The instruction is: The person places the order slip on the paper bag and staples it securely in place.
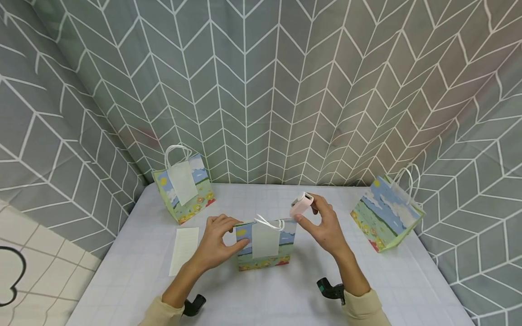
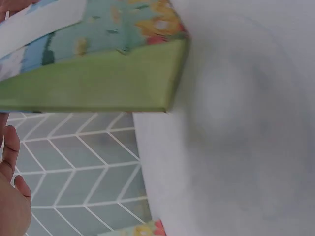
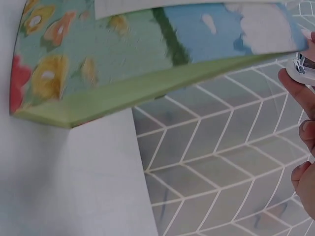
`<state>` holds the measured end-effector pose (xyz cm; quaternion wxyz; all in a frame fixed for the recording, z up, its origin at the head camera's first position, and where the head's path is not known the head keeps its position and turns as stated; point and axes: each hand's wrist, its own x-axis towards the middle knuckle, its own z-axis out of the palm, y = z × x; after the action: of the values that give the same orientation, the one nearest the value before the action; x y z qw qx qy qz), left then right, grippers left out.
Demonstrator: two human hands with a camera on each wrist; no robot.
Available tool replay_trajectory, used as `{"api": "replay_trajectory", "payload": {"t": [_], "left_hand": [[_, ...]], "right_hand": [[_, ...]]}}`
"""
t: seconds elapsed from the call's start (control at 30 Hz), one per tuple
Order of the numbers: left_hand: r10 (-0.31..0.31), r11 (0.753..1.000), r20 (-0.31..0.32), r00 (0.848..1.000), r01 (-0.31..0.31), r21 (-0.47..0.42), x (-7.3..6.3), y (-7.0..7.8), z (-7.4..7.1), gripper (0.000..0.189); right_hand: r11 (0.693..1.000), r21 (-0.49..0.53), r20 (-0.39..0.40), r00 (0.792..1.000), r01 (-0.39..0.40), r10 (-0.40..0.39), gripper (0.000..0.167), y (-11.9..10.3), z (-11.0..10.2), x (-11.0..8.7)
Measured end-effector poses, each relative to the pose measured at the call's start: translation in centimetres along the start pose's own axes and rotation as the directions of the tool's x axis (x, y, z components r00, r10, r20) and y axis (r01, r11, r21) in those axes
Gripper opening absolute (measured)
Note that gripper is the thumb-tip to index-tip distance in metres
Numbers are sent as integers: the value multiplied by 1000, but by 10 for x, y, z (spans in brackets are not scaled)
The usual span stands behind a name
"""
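A small paper gift bag (image 1: 245, 259) with a painted meadow stands at the middle of the table, a white paper label on its front and white cord handles at its top. My left hand (image 1: 217, 242) grips its left upper edge, thumb on the front. Just above its right upper corner, my right hand (image 1: 326, 228) pinches a small pink and white device (image 1: 301, 204) with a dark slot in one end. In the right wrist view a metal part shows on the device (image 3: 298, 71). The bag's green side (image 2: 98, 88) fills the upper left wrist view.
Two similar bags stand apart: one at the back left (image 1: 204, 192), with a white label, and one at the right (image 1: 377, 210). A white paper sheet (image 1: 183, 249) lies left of the middle bag. Patterned curtains (image 1: 261, 113) border the table (image 1: 302, 294).
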<state>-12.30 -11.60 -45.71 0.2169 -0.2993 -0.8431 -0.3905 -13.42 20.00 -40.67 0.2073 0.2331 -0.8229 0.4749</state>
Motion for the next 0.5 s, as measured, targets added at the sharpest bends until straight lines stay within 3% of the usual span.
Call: {"api": "replay_trajectory", "payload": {"t": [0.17, 0.27, 0.5], "left_hand": [[-15, 999, 22, 1000, 14, 45, -10, -9, -1, 34], [-26, 997, 35, 999, 23, 72, -14, -12, -2, 37], [-83, 988, 77, 994, 72, 139, -17, -17, -2, 46]], "right_hand": [[998, -18, -9, 998, -57, 57, 50, -13, -7, -3], [996, -28, -8, 997, -79, 79, 51, -7, -9, -6], [982, -57, 76, 980, -177, 182, 56, 35, -15, -23]]}}
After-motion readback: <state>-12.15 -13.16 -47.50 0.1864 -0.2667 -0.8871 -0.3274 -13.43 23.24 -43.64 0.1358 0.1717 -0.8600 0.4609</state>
